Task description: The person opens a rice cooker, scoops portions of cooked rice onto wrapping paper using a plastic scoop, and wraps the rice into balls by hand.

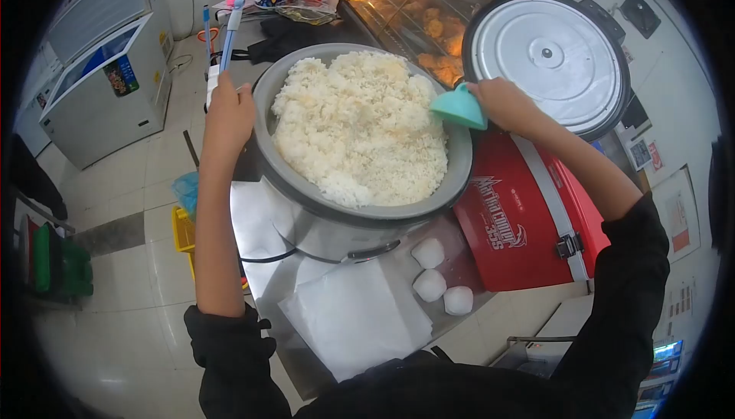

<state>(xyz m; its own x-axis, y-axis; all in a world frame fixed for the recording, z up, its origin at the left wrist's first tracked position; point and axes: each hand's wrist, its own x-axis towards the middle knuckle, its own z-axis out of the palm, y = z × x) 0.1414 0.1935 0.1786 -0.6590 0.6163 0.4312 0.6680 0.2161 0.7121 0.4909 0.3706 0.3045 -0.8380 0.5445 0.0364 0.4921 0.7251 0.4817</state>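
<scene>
Holding one green cup (459,108), right hand (503,105); three white mounds (429,286) nearby.

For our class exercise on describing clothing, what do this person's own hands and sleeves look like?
The left hand and right hand are ungloved, with no watch visible. The left sleeve is plain black, bunched near the elbow; the right sleeve matches.

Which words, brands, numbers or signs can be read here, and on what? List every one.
None reads with certainty.
Red cooler: large white lettering, too blurred to quote.
Chest freezer: dark sticker, print too small.
Wall papers: print too small.
Rice cooker: no readable text.
</scene>
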